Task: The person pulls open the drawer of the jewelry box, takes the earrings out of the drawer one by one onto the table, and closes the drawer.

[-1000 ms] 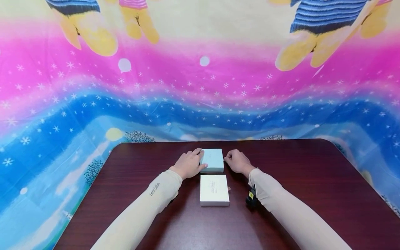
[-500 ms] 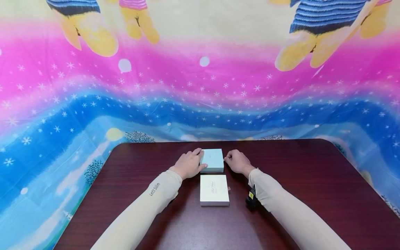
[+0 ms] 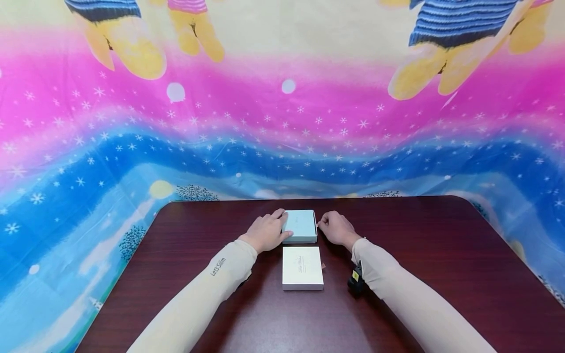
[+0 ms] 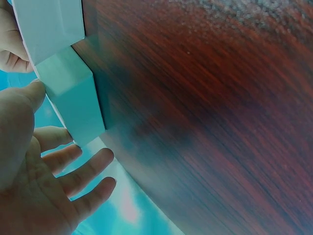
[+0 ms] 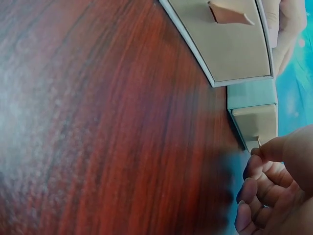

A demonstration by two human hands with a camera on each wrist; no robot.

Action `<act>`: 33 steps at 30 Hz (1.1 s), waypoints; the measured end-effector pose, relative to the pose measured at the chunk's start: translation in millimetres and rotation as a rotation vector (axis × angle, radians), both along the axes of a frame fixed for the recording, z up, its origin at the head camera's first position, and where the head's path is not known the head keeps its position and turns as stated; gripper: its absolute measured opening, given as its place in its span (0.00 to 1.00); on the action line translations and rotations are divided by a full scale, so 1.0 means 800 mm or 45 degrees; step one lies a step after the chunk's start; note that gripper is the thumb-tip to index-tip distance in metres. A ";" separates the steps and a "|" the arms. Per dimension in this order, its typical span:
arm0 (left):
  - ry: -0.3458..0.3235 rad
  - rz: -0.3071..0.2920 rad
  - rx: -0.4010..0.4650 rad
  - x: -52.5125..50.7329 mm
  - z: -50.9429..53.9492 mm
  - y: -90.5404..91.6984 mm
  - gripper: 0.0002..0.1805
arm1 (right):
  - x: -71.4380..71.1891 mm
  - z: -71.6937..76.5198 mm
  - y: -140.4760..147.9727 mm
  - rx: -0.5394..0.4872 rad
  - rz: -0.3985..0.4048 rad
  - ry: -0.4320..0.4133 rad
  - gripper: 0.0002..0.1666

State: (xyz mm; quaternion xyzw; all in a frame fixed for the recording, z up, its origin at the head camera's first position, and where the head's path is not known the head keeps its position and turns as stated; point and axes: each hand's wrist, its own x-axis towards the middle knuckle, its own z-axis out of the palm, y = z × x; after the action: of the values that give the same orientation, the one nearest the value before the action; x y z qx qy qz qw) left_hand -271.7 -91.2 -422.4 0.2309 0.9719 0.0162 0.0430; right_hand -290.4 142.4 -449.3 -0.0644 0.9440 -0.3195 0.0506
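Observation:
A pale teal drawer box lies flat near the far side of the table. My left hand rests on its left end, and in the left wrist view the fairly straight thumb and forefinger touch its upper edge while other fingers spread past it. At the box's right side, my right hand pinches a small pull tab between thumb and forefinger. The inner drawer shows a beige face, out by a sliver. Nearer stands a white drawer box with its own brown tab, untouched.
Both boxes are on a dark red-brown wooden table with rounded far corners. A patterned cloth hangs behind the table and beside it. A black device is strapped at the right wrist.
The teal box's inner drawer has slid slightly to the right, with my right hand moving a little that way. My left hand and the white box have stayed in place.

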 end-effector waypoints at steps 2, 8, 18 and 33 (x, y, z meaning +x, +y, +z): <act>-0.001 0.002 0.001 0.000 0.000 0.000 0.38 | 0.000 0.001 0.000 -0.006 -0.001 -0.004 0.20; 0.008 -0.003 -0.006 -0.001 -0.001 0.000 0.38 | 0.002 0.002 0.000 -0.007 0.006 -0.010 0.18; 0.017 -0.001 -0.007 0.000 -0.001 0.001 0.37 | 0.000 0.002 0.001 0.000 -0.011 -0.012 0.18; 0.012 0.003 -0.015 0.000 -0.001 0.001 0.37 | 0.002 0.002 0.003 0.016 -0.001 0.012 0.16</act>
State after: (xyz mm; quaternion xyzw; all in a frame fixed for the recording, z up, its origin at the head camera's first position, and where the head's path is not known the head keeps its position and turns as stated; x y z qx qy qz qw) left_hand -271.8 -90.3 -422.9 0.2297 0.9724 0.0095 0.0399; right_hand -289.1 144.5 -447.9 -0.0651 0.9463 -0.3134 0.0464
